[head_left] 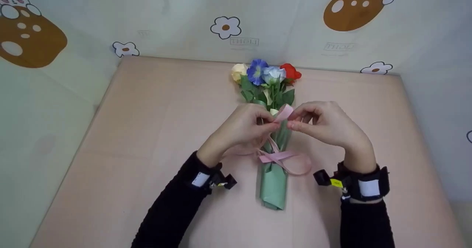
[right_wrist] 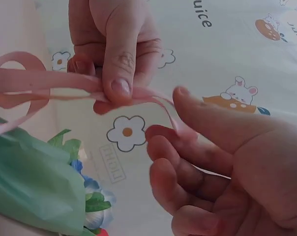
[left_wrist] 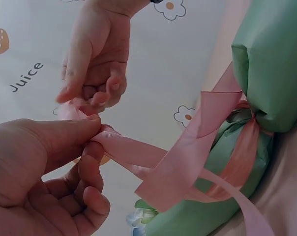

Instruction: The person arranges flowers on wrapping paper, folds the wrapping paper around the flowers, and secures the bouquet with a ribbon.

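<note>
A bouquet lies on the table, its flowers point(head_left: 273, 75) at the far end and its stems in green wrapping paper point(head_left: 273, 185). Pink ribbon point(head_left: 277, 157) goes round the narrow waist of the wrap, with a loop lying to the right. Above the wrap, my left hand point(head_left: 250, 124) pinches folded ribbon between thumb and index finger, and a loop point(head_left: 284, 112) sticks out past the fingertips. My right hand point(head_left: 326, 124) is beside that loop. In the right wrist view its thumb point(right_wrist: 207, 118) stands apart from the fingers, with the ribbon loop against the index finger.
A pale pink cover point(head_left: 147, 130) lies over the table under the bouquet. Behind it rises a white sheet point(head_left: 177, 23) printed with flowers and brown spotted shapes. Each wrist wears a strap with a small camera, the right one point(head_left: 322, 178) close to the ribbon loop.
</note>
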### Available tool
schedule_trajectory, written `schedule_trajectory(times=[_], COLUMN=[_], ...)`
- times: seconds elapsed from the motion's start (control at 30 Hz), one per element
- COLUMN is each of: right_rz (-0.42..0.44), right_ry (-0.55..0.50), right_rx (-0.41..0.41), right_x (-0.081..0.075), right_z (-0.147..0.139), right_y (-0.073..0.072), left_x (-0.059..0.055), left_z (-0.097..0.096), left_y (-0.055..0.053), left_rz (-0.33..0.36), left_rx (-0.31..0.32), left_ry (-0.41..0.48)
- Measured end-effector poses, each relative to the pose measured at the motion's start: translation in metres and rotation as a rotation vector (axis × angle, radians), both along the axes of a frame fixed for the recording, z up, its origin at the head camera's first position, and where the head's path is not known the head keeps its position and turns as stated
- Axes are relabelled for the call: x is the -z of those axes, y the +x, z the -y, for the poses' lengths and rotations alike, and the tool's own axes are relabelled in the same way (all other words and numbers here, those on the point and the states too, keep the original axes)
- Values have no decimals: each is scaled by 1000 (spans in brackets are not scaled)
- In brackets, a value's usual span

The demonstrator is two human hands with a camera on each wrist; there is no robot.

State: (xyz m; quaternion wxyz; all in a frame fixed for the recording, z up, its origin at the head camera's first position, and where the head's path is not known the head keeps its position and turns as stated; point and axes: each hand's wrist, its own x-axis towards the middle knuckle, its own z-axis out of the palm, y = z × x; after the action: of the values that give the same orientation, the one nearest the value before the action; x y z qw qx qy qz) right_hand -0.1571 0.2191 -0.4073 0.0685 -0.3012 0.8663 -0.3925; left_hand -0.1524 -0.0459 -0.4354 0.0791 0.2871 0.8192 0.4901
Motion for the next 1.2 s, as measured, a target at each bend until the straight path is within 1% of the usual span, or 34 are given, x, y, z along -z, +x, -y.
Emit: schedule_trajectory(times=[0.07,0.13,0.23,0.3,0.37,0.43,0.47,0.53,0.6,0.63,0.7,0.77,0.87,0.93,1.0,1.07,1.13,1.2], right_rz=[57,144,266,338,378,403,410,420,427,426,413,389,365,353,335,306,267,212], right_ry=[72,163,329,427,486,511,512,479,434,407,363,345,361,385,393,384,342,267], right_rx=[-42,-68,-63,-54,-50,-61,-69,-71,-46,-20,58,146,278,350,400,420,418,384], right_x=[4,10,21,29,37,43,45,46,43,41,38,38,42,45,47,46,41,34], right_z=[-6,-8,-5,-1,3,4,2,-6,-21,-31,-51,-72,-98,-111,-117,-117,-109,-95], right_y=[-2,-4,-5,-6,-7,-9,-10,-14,-18,-20,-23,-26,-30,-33,-35,-36,-33,-29], left_x=[0,0,-1,-1,0,0,0,0,-1,-2,-2,-2,0,0,0,0,0,-1], left_z=[1,2,3,3,3,4,4,5,6,6,6,6,6,7,7,8,8,8], left_y=[-1,-2,-2,-2,-3,-3,-3,-4,-4,-4,-5,-6,-6,-6,-6,-5,-5,-3], left_rz=[29,54,86,90,94,94,93,87,80,74,66,68,85,94,103,110,118,120], left_rx=[-2,0,10,15,23,29,30,34,37,39,47,55,76,85,90,86,79,75], left_ry=[10,19,32,32,31,26,22,13,2,-4,-12,-12,-6,-6,-6,-8,-8,-12])
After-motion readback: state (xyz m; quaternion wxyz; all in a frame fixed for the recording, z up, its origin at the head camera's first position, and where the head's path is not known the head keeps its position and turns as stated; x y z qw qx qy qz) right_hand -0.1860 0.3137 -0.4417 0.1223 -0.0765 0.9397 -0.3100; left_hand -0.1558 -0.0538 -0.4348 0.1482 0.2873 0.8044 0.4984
